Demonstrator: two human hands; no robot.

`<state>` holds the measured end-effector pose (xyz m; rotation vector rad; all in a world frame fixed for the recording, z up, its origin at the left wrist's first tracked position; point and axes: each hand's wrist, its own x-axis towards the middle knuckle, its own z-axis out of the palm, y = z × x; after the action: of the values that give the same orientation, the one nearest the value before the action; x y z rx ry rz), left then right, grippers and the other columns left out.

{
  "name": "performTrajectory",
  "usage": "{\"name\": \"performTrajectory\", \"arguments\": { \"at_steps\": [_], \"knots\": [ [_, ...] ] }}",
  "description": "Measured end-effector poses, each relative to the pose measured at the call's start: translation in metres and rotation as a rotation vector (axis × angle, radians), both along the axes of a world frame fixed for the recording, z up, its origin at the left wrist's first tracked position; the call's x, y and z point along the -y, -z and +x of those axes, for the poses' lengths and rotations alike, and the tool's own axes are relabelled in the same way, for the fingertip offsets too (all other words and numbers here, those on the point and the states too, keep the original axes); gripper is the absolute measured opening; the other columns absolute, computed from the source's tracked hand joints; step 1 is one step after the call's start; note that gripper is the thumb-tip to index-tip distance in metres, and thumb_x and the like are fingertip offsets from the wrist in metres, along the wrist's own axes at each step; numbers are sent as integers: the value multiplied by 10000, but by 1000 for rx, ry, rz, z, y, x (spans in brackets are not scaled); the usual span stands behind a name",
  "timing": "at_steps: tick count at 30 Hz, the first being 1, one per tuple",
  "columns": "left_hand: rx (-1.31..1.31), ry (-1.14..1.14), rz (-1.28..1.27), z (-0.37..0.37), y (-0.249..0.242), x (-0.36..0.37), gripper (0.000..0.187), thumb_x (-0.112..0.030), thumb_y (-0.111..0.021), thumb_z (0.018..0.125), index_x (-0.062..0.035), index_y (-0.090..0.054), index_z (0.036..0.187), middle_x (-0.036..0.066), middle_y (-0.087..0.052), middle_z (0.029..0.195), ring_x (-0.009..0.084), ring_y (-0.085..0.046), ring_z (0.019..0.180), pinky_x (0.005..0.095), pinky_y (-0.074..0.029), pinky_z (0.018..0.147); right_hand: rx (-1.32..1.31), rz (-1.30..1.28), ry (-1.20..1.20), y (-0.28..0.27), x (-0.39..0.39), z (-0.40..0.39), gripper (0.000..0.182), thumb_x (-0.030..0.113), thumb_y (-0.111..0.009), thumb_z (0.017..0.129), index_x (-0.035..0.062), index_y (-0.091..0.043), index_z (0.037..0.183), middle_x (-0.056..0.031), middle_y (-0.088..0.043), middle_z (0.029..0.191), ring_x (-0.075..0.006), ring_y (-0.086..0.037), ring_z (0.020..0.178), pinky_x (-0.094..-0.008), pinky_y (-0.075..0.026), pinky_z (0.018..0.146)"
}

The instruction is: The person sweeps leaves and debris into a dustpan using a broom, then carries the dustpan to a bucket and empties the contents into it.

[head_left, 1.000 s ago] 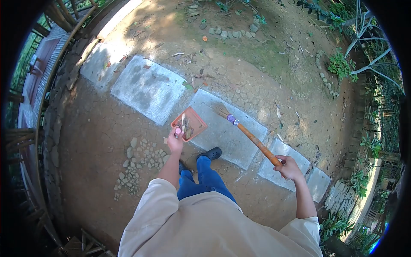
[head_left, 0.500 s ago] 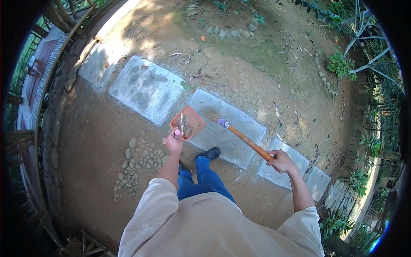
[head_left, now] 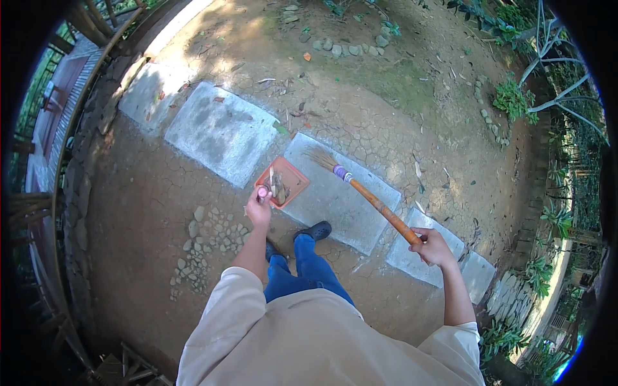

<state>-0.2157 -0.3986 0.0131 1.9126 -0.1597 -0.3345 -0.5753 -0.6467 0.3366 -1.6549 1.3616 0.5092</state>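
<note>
Sunlight dapples cracked earth (head_left: 360, 109) (pale slabs (head_left: 222, 132) too).

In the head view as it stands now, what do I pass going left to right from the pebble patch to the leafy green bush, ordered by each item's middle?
Pebble patch → left hand → orange dustpan → broom → right hand → leafy green bush.

Debris (head_left: 279, 190) in dustpan (head_left: 293, 175), left of broom (head_left: 385, 211)
</note>
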Motion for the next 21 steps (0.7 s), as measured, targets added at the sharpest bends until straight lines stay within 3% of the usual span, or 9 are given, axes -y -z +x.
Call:
{"name": "performTrajectory", "arguments": {
  "at_steps": [12,21],
  "knots": [
    [-107,21,336,2,-6,1,421,-106,-819,724,-123,-705,1129,126,-724,1057,280,-696,977,384,-523,874,-4,-64,-30,27,29,22,665,132,-716,726,8,-555,1360,-96,-639,640,-154,-572,451,-314,-456,457],
    [-75,14,402,2,8,-2,428,-133,-816,736,-146,-704,1149,125,-723,1050,294,-692,978,391,-523,861,-14,-35,-140,54,37,27,652,147,-720,725,28,-571,1349,-110,-652,653,-172,-591,467,-317,-473,488]
  ]
}}
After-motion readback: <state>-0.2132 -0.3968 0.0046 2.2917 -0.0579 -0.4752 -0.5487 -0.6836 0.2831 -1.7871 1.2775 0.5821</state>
